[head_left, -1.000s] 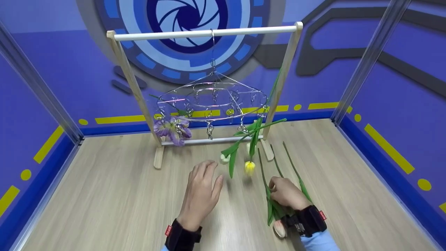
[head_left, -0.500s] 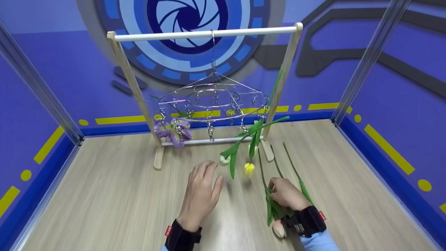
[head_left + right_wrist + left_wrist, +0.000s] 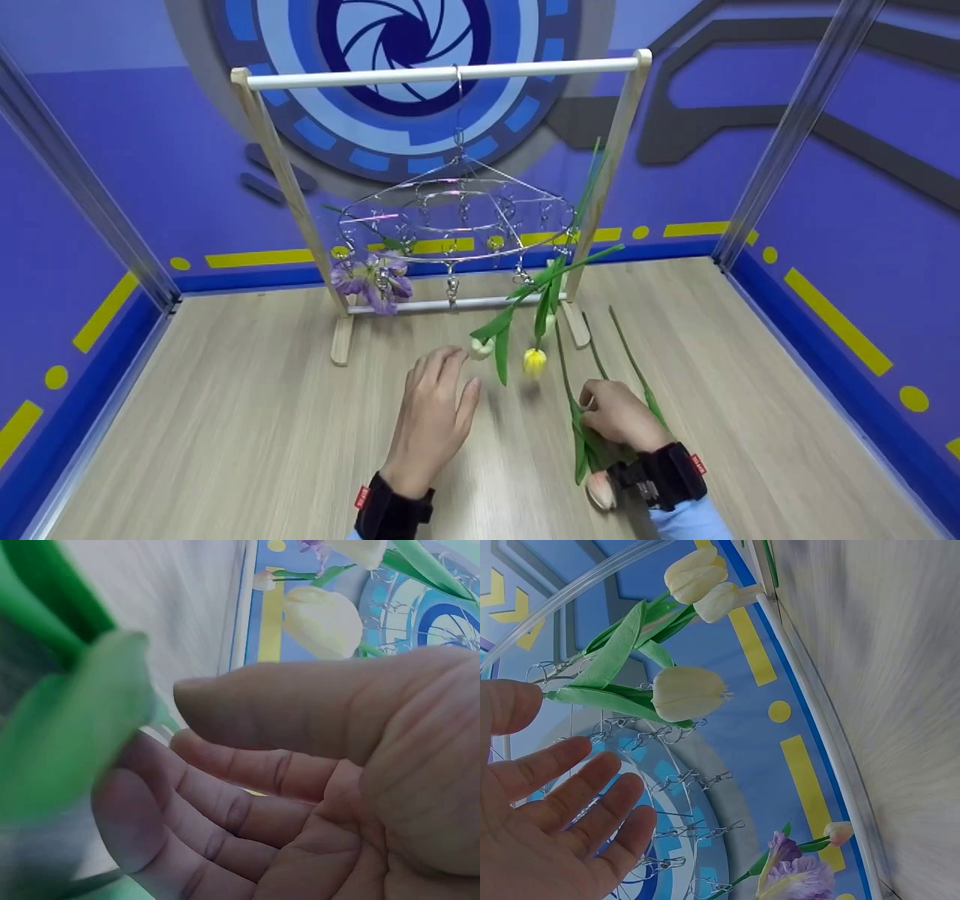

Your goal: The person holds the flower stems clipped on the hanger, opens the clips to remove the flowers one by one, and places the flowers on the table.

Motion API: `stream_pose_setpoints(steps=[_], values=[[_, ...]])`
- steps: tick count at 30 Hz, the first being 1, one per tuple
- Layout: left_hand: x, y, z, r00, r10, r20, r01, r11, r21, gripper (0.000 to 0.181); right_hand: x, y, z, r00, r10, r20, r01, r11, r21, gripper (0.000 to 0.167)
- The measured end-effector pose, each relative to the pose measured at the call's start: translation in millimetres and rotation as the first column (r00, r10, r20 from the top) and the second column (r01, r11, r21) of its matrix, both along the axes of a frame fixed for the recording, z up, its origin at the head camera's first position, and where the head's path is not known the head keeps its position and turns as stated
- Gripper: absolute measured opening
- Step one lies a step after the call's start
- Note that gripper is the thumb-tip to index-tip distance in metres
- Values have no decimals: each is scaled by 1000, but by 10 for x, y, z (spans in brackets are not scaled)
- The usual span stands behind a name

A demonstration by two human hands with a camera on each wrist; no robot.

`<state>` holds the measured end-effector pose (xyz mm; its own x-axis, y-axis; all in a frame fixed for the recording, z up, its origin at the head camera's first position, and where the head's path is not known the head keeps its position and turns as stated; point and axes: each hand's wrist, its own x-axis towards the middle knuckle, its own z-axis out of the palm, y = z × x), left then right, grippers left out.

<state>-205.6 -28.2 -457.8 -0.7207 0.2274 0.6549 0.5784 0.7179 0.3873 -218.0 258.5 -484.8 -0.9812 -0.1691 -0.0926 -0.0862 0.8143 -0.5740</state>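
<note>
My left hand (image 3: 435, 420) is held above the table with relaxed, slightly bent fingers, its palm bare in the left wrist view. Close to its fingertips hangs a white tulip (image 3: 481, 348); a yellow tulip (image 3: 535, 361) dangles to its right. Both hang head-down from a round metal clip hanger (image 3: 452, 259), along with a purple flower (image 3: 373, 283) on the left. My right hand (image 3: 619, 414) rests low over tulip stems, fingers loosely curled. A gap separates thumb and fingers in the right wrist view, with a green leaf (image 3: 82, 720) beyond them. A pink tulip (image 3: 601, 490) lies beneath that wrist.
A wooden rack (image 3: 626, 142) with a white top bar (image 3: 525, 70) carries the hanger. Several green stems lie to the right on the wooden table (image 3: 247, 420). Blue-purple printed walls (image 3: 885, 262) enclose the table's back and sides.
The hanging white and yellow tulips sway slightly, their heads drifting a little to the left. Both hands stay nearly where they were.
</note>
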Motion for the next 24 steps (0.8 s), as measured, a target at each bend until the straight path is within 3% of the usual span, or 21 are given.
stream_pose_setpoints(steps=[4,14,24], values=[[-3,-1,1,1000,-3,-1,3,1000,5,33,8,41,47,1000,12,-7,-12,1000,-1,7],[-5,-2,3,1000,0,1,0,1000,4,34,73,138,220,999,32,27,-29,994,-105,12],[-1,4,1,1000,-6,11,5,1000,3,34,177,130,472,999,21,-40,-25,995,-100,9]])
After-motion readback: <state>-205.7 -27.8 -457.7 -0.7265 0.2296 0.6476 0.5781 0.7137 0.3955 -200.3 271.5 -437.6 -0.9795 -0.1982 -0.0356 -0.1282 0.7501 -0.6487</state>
